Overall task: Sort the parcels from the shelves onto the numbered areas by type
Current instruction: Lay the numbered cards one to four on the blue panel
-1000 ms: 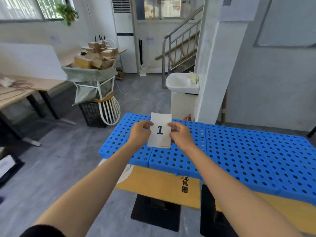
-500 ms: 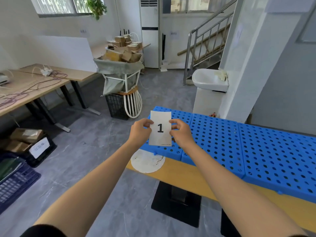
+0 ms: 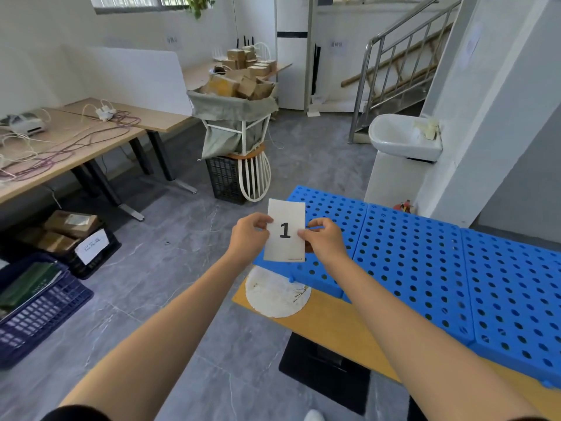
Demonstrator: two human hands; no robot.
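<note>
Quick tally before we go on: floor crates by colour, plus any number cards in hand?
black crates: 2
dark blue crate: 1
number card: 1
total: 4

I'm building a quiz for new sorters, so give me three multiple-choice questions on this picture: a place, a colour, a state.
1. Where is the numbered card? A) over the left end of the perforated panels; B) over the wooden desk; C) over the sink.
2. What colour are the panels? A) green; B) blue; C) red.
3. How is the card? A) lying flat; B) held upright, pinched at both side edges; C) folded in half.
Answers: 1 A, its lower edge overlaps the panels' left end. 2 B, plainly blue. 3 B, it stands upright with the 1 facing the camera.
</note>
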